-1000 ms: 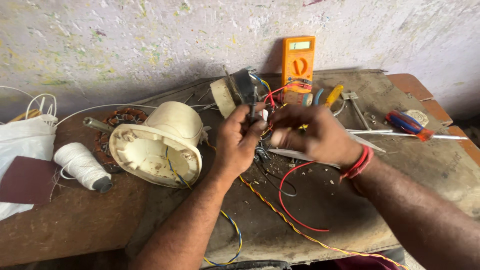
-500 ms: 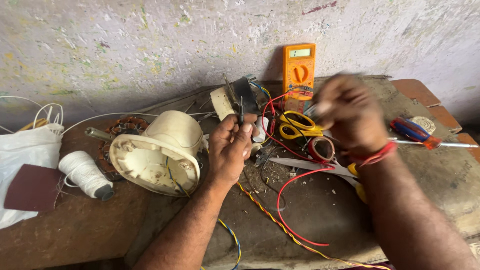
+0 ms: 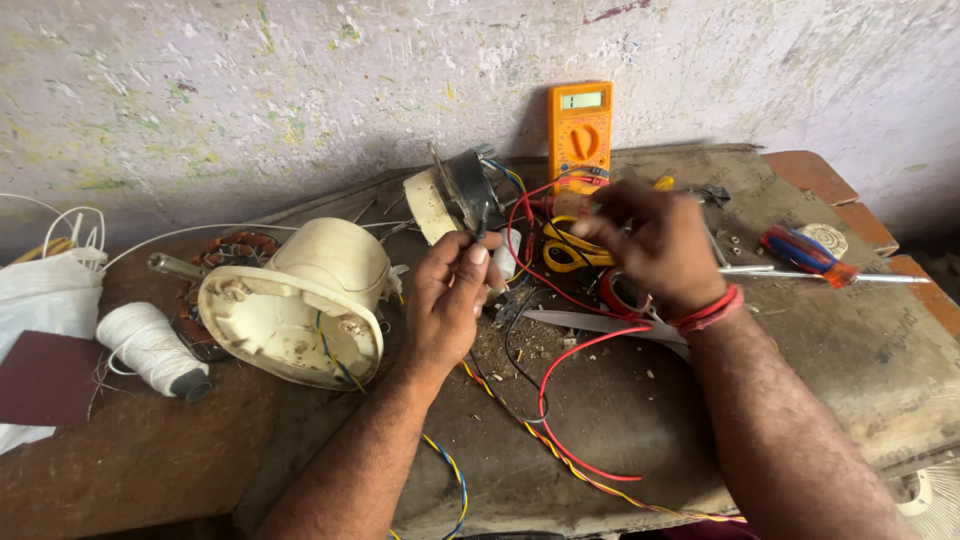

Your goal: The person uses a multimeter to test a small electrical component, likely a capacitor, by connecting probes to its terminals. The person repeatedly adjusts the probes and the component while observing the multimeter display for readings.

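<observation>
Pinching the dark probe tip [image 3: 478, 232] steadily in the left hand [image 3: 448, 295] above the bench [image 3: 620, 420] seems wise, while the right hand [image 3: 650, 240], fingers curled on something near the yellow scissors [image 3: 565, 250], works gently.

Orange multimeter [image 3: 580, 135], cream motor housing [image 3: 305, 300], yellow scissors [image 3: 565, 250] — red wire [image 3: 560, 400], white thread spool [image 3: 150, 350].

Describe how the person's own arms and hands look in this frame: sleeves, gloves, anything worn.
Both forearms are bare to the bottom edge of the frame, with no sleeves in view. The left hand wears no glove, ring or watch that can be seen. The right hand is also ungloved; a red band of several thin strands circles its wrist. Both forearms show dark hair.
</observation>
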